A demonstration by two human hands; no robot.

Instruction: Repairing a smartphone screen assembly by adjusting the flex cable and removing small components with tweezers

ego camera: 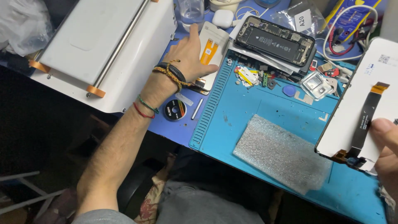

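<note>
Screen panel (360,97), white-backed with a black flex cable and an orange tab, sits at the right edge of the head view, held tilted above the blue mat (248,112). Right hand (386,151) grips its lower corner: the thumb presses on the back beside the cable, and the other fingers are hidden behind the panel.

Left hand (188,56) reaches far out to the upper middle, fingers spread and loose, lying flat on a second panel (210,49), white with an orange strip, which rests on the table just beside the mat's ribbed edge. The wrist wears dark and braided bands, plus thin green and red cords lower on the forearm.

Left of that hand stands a white machine (103,45) with a flat grey plate and orange tape tabs. Near the wrist lie a small black spool (175,110) and a thin metal tool (197,108).

On the mat lies a grey foam pad (284,153), near the held panel's lower end. Above it, an opened phone (275,43) shows its battery and boards, resting on white sheets. Small parts and screws are scattered below the phone, with a clear plastic piece (317,85) and a blue pick (289,90) close by. A white earbud case (223,18) sits at the top.
</note>
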